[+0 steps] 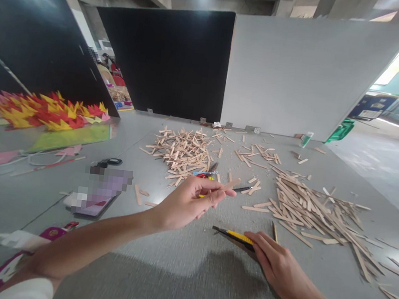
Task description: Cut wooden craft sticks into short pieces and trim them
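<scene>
Pinched between the thumb and fingers of my left hand [194, 199] is a short flat wooden craft stick [232, 184], raised above the table. My right hand [276, 261] rests low over the table with its fingers closed on a yellow and black utility knife [236, 236], whose dark tip points left. Behind my left hand lie a tool with red and yellow handles [207, 173], partly hidden, and a dark pen-like tool [243, 189]. A thin pencil-like stick [275, 232] stands out just beyond my right hand.
A heap of short wooden pieces [185, 150] lies at the back, a pile of long sticks [308, 205] on the right. To the left are a purple phone [102, 196], keys [106, 163], a white cable and folded paper [52, 111]. Black and white boards [301, 75] stand behind.
</scene>
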The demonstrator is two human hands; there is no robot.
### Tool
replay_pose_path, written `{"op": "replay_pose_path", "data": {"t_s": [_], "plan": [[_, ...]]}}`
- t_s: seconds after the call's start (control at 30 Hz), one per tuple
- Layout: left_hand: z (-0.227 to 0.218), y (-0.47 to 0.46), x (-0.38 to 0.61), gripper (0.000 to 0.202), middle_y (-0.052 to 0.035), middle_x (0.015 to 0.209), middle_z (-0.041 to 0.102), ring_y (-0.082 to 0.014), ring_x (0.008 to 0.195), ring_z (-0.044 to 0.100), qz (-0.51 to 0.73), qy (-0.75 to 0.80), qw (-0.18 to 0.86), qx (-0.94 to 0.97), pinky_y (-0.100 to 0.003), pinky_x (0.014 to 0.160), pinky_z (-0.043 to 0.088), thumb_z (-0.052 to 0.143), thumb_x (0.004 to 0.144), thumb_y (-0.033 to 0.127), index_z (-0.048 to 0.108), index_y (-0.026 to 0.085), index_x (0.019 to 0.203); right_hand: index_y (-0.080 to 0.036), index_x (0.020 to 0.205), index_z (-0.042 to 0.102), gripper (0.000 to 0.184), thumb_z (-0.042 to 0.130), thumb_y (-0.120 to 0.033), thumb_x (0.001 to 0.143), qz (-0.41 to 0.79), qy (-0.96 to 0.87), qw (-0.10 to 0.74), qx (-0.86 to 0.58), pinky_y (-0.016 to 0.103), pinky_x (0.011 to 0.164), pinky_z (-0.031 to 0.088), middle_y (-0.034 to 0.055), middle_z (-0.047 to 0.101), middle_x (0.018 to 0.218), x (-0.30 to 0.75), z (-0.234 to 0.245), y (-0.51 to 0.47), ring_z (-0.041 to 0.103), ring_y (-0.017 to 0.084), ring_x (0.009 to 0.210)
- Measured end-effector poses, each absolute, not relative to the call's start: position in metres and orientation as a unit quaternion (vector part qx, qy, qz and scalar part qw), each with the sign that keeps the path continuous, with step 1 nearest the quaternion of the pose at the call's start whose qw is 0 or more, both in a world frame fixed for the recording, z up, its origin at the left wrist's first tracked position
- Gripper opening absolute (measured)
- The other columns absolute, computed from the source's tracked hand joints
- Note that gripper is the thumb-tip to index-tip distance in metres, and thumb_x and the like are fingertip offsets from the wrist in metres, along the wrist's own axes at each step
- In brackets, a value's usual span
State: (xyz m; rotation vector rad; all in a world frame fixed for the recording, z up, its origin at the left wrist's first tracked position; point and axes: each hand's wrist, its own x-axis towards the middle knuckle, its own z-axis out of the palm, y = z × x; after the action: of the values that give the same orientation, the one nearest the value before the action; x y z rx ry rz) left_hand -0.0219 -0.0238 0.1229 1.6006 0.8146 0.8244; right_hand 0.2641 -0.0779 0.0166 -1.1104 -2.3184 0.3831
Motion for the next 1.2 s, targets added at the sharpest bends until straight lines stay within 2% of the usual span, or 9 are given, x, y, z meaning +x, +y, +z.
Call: {"op": "replay_pose_path", "data": {"t_s": [0.1, 0.2, 0.27, 0.33, 0.43, 0.57, 1.0, 1.1, 1.2], "plan": [[0.122, -0.024, -0.021, 0.035, -0.0023, 0.085, 0.063, -0.0067, 0.053, 0.044, 0.337, 0.329, 0.558, 0.683, -0.022, 0.046, 0.038, 0.059, 0.105, 0.045, 0.071, 0.014, 0.096, -0.021, 0.129, 0.071, 0.038, 0.035, -0.023, 0.115, 0.144, -0.861, 0.264, -0.411, 0.026, 0.069, 0.062, 0.0088, 0.079, 0.099, 0.264, 0.017, -0.078, 0.079, 0.018, 0.077], [0.124, -0.026, -0.02, 0.036, 0.0064, 0.068, 0.047, -0.0079, 0.049, 0.037, 0.348, 0.345, 0.549, 0.677, -0.022, 0.045, 0.031, 0.054, 0.106, 0.043, 0.072, 0.014, 0.116, -0.021, 0.128, 0.072, 0.038, 0.037, -0.022, 0.115, 0.144, -0.859, 0.271, -0.409, 0.026, 0.069, 0.062, 0.0079, 0.078, 0.096, 0.264, 0.017, -0.078, 0.078, 0.018, 0.076], [0.127, -0.027, -0.02, 0.035, 0.0103, 0.062, 0.033, -0.0081, 0.047, 0.029, 0.357, 0.364, 0.549, 0.662, -0.022, 0.044, 0.025, 0.051, 0.106, 0.042, 0.071, 0.014, 0.113, -0.021, 0.128, 0.072, 0.037, 0.037, -0.022, 0.114, 0.142, -0.859, 0.275, -0.408, 0.026, 0.067, 0.061, 0.0078, 0.078, 0.095, 0.265, 0.017, -0.078, 0.078, 0.019, 0.075], [0.13, -0.028, -0.019, 0.032, 0.0111, 0.061, 0.028, -0.0079, 0.046, 0.024, 0.36, 0.372, 0.574, 0.635, -0.022, 0.043, 0.021, 0.05, 0.105, 0.041, 0.069, 0.015, 0.103, -0.021, 0.128, 0.073, 0.037, 0.038, -0.021, 0.114, 0.144, -0.859, 0.274, -0.409, 0.027, 0.067, 0.062, 0.0079, 0.078, 0.095, 0.265, 0.017, -0.078, 0.079, 0.019, 0.076], [0.133, -0.028, -0.019, 0.025, 0.0109, 0.062, 0.028, -0.0073, 0.047, 0.018, 0.359, 0.365, 0.612, 0.603, -0.022, 0.042, 0.017, 0.051, 0.099, 0.035, 0.065, 0.017, 0.092, -0.021, 0.128, 0.073, 0.037, 0.039, -0.022, 0.114, 0.15, -0.857, 0.271, -0.411, 0.027, 0.068, 0.062, 0.008, 0.078, 0.095, 0.265, 0.017, -0.078, 0.079, 0.019, 0.077], [0.134, -0.028, -0.018, 0.02, 0.0122, 0.06, 0.026, -0.0073, 0.047, 0.014, 0.356, 0.356, 0.63, 0.591, -0.022, 0.041, 0.015, 0.053, 0.093, 0.033, 0.063, 0.017, 0.088, -0.021, 0.127, 0.074, 0.037, 0.039, -0.025, 0.115, 0.154, -0.855, 0.281, -0.408, 0.027, 0.068, 0.062, 0.0082, 0.078, 0.095, 0.264, 0.018, -0.078, 0.079, 0.019, 0.076], [0.135, -0.033, -0.02, 0.013, 0.0116, 0.056, 0.024, -0.0085, 0.048, 0.017, 0.323, 0.35, 0.647, 0.595, -0.023, 0.044, 0.016, 0.053, 0.08, 0.026, 0.064, 0.019, 0.082, -0.022, 0.127, 0.072, 0.039, 0.036, -0.031, 0.117, 0.165, -0.852, 0.265, -0.42, 0.027, 0.068, 0.062, 0.0087, 0.079, 0.098, 0.267, 0.015, -0.076, 0.08, 0.02, 0.08], [0.134, -0.033, -0.019, 0.014, 0.0115, 0.058, 0.025, -0.0084, 0.049, 0.016, 0.334, 0.334, 0.656, 0.589, -0.023, 0.044, 0.016, 0.055, 0.083, 0.029, 0.064, 0.018, 0.082, -0.022, 0.127, 0.072, 0.039, 0.035, -0.03, 0.117, 0.161, -0.853, 0.267, -0.417, 0.027, 0.068, 0.061, 0.0085, 0.079, 0.098, 0.268, 0.015, -0.076, 0.08, 0.02, 0.08], [0.133, -0.032, -0.018, 0.025, 0.0118, 0.058, 0.025, -0.0081, 0.049, 0.014, 0.347, 0.322, 0.659, 0.584, -0.024, 0.043, 0.014, 0.056, 0.091, 0.038, 0.065, 0.018, 0.081, -0.022, 0.128, 0.071, 0.039, 0.035, -0.03, 0.117, 0.164, -0.853, 0.267, -0.417, 0.027, 0.068, 0.061, 0.0077, 0.078, 0.097, 0.268, 0.015, -0.077, 0.08, 0.02, 0.08]]}}
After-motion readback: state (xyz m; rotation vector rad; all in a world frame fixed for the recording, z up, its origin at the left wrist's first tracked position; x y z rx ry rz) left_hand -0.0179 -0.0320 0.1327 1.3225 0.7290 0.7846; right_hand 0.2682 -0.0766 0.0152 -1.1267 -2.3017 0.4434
